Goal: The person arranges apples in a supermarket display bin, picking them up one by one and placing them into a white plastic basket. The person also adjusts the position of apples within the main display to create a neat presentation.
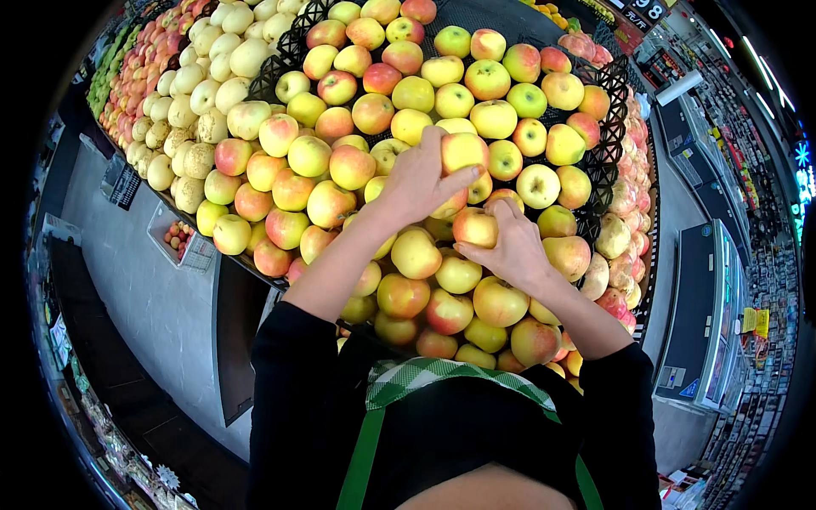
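My left hand [417, 178] grips a yellow apple with a red blush [463, 153], thumb across its lower side and fingers behind it. Lower and to the right, my right hand [513, 242] has its thumb and fingers around another red-yellow apple [475, 228]. Both hands are over a sloping heap of yellow, red and green apples, such as this one [416, 253] just below them. Farther up the slope, single apples [488, 79] sit spread out on a black mesh liner [462, 19]. My fingertips on the far side of each held apple are partly hidden.
Black plastic lattice dividers [609, 121] border the apples. Pale yellow pears [204, 95] fill the left section, pomegranates [613, 236] the right. On the floor at left stands a white crate [182, 236] holding fruit. A glass-sided refrigerated cabinet [701, 312] stands at right.
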Demonstrator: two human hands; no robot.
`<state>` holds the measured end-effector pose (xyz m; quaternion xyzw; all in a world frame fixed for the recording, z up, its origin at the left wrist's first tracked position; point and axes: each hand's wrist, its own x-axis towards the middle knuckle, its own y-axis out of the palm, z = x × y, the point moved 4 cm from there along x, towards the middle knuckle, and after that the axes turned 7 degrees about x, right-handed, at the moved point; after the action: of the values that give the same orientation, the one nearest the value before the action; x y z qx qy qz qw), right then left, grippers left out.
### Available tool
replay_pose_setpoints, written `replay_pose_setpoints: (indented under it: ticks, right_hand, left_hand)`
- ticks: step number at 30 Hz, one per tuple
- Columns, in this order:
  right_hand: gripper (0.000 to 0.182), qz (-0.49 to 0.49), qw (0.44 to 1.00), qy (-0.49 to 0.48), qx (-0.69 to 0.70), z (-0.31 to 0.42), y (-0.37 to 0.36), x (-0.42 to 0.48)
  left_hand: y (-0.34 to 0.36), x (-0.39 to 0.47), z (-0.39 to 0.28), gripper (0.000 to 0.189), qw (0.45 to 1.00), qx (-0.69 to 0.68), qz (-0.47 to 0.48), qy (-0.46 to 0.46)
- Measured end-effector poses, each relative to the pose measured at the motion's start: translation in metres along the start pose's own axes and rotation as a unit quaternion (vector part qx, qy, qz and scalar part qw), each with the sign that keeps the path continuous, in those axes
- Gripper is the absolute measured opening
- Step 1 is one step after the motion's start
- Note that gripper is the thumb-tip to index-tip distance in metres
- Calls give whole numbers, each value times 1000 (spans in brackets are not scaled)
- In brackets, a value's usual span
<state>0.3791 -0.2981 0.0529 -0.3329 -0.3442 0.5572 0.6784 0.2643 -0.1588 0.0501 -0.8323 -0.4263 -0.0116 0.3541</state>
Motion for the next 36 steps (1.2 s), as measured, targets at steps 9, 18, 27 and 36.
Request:
replay_pose_setpoints:
  ticks: [9, 18, 27, 36]
  right_hand:
    - [59, 110, 990, -3, -85, 12, 3, -4]
    - [56, -17, 978, -209, 2, 7, -6, -28]
    - [47, -105, 993, -16, 49, -7, -9, -24]
    - [61, -111, 822, 219, 514, -52, -5, -9]
  left_hand:
    - [29, 14, 11, 62, 996, -83, -7, 20]
    - [29, 9, 6, 64, 999, 2, 29, 20]
    - [24, 0, 6, 58, 998, -27, 10, 52]
    - [23, -1, 6, 55, 997, -33, 5, 67]
